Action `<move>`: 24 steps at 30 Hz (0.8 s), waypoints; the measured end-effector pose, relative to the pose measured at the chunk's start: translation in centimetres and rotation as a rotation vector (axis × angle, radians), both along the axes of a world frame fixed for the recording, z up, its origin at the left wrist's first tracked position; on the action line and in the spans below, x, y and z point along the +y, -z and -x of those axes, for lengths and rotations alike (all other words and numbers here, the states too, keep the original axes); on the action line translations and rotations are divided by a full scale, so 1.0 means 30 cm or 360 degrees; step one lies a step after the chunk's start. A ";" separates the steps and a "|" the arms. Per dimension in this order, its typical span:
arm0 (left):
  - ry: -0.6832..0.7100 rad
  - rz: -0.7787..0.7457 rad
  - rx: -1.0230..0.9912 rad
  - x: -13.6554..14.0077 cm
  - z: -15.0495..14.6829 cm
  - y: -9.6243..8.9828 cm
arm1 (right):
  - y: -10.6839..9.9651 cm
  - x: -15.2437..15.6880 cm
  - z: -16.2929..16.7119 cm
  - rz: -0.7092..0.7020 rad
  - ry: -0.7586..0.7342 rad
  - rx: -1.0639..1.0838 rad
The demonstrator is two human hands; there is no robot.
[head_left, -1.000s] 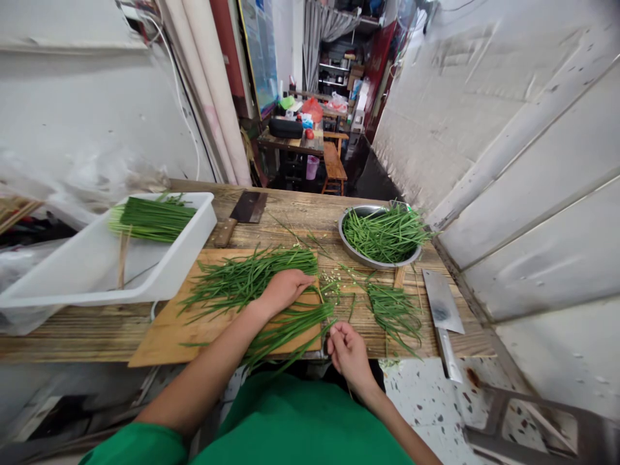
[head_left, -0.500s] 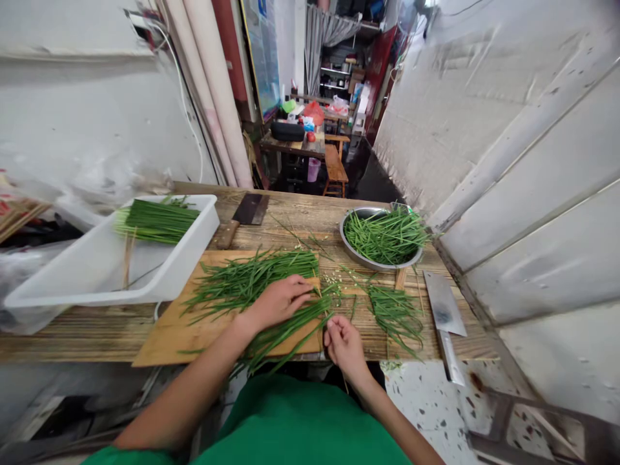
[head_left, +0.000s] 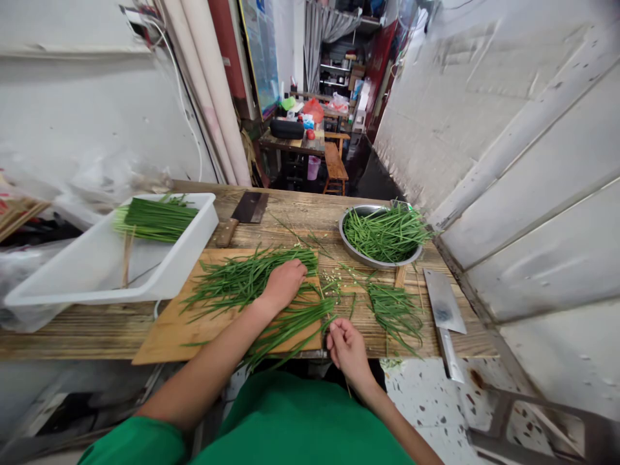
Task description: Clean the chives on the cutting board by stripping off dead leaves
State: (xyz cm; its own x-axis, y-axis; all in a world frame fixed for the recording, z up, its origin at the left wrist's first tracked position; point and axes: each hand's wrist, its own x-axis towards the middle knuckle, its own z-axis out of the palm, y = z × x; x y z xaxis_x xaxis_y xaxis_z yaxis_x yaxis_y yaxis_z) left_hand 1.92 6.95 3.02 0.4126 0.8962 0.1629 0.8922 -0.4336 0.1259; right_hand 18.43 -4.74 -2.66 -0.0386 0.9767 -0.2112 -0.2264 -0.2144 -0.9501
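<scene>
You've got a loose pile of long green chive stalks fanned out flat across the wooden cutting board. A smaller bunch lies angled over the board's near edge, tips hanging off.

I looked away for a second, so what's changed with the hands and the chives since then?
The left hand slid slightly farther up the chive pile on the cutting board, fingers curled. The right hand stays at the table edge pinching a stalk. Bowl, tray and cleaver unmoved.
</scene>
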 end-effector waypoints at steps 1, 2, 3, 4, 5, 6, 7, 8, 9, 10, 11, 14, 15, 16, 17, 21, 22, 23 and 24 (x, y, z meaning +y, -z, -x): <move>-0.0002 0.0009 -0.0028 0.001 0.001 0.000 | 0.001 0.000 0.000 -0.0001 -0.0003 0.0002; -0.0005 0.0012 -0.0055 0.001 0.001 0.001 | 0.002 -0.001 -0.001 -0.0004 -0.0004 0.0002; -0.0011 0.0016 -0.0077 0.002 0.001 0.001 | 0.001 -0.001 -0.002 -0.0006 -0.0009 0.0002; -0.0017 0.0025 -0.0090 0.002 0.000 0.001 | 0.000 -0.001 -0.002 -0.0007 -0.0011 0.0002; -0.0018 0.0036 -0.0092 0.002 0.000 0.001 | -0.001 -0.002 -0.003 -0.0007 -0.0013 0.0004; -0.0014 0.0046 -0.0087 0.002 0.000 0.001 | -0.003 -0.002 -0.004 -0.0007 -0.0013 0.0007; -0.0002 0.0054 -0.0082 0.002 0.001 0.000 | -0.005 -0.001 -0.004 -0.0006 -0.0014 0.0010; 0.0015 0.0057 -0.0092 0.002 0.002 0.000 | -0.007 -0.001 -0.005 -0.0005 -0.0015 0.0010; 0.0031 0.0051 -0.0123 0.002 0.004 0.000 | -0.009 -0.001 -0.006 -0.0005 -0.0014 0.0009; 0.0046 0.0041 -0.0170 0.003 0.006 0.001 | -0.010 0.000 -0.006 -0.0006 -0.0013 0.0004; 0.0057 0.0032 -0.0224 0.003 0.009 0.002 | -0.010 0.000 -0.006 -0.0007 -0.0016 -0.0001; 0.0059 0.0020 -0.0353 0.004 0.014 0.009 | -0.008 0.001 -0.006 -0.0004 -0.0021 -0.0010; 0.0050 0.0015 -0.0370 0.004 0.014 0.012 | -0.007 0.001 -0.006 0.0001 -0.0023 -0.0006; 0.0043 0.0010 -0.0377 0.004 0.014 0.014 | -0.005 0.001 -0.006 0.0006 -0.0024 -0.0001; 0.0038 0.0002 -0.0382 0.004 0.012 0.016 | -0.004 0.001 -0.006 0.0011 -0.0023 0.0003; 0.0000 -0.0030 -0.0464 0.000 0.000 0.011 | -0.008 0.001 -0.007 0.0016 -0.0031 0.0008; -0.0024 -0.0027 -0.0500 0.000 -0.003 0.008 | -0.010 0.001 -0.008 0.0013 -0.0037 0.0009; -0.0046 -0.0014 -0.0540 0.001 -0.005 0.006 | -0.011 0.000 -0.008 0.0011 -0.0043 0.0009; -0.0063 0.0007 -0.0580 0.002 -0.006 0.004 | -0.013 0.000 -0.008 0.0010 -0.0046 0.0008</move>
